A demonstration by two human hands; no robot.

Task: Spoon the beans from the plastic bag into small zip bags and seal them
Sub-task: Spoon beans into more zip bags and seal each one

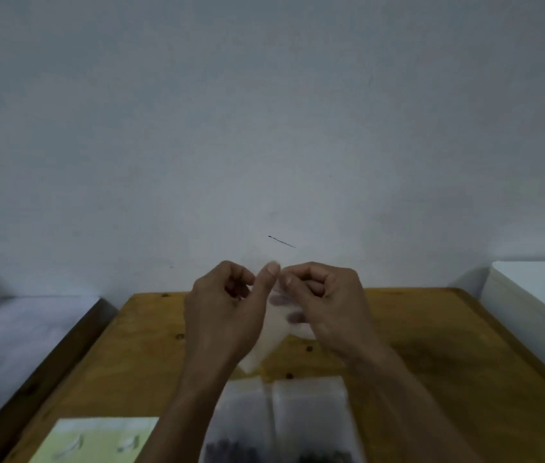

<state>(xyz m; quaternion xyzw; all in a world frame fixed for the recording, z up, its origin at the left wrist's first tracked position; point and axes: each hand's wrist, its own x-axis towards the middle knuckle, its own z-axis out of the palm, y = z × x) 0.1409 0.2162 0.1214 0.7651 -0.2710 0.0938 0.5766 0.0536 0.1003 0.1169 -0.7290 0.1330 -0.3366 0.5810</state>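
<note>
At the centre of the frame, the left hand (pixel 227 312) and right hand (pixel 324 305) are raised together above the wooden worktop (pixel 431 345), their curled fingers (pixel 293 279) pinching the top edge of one small, translucent zip bag (pixel 273 332) that hangs between them. At the lower centre, two soft clear plastic bags (pixel 284 419) lie side by side with dark beans (pixel 231 451) inside. One pale yellow rectangular sheet (pixel 97 439) lies flat at the lower left.

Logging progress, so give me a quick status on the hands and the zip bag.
Left hand and right hand both pinch the small zip bag top, held above the table. Nothing in the way.
</note>
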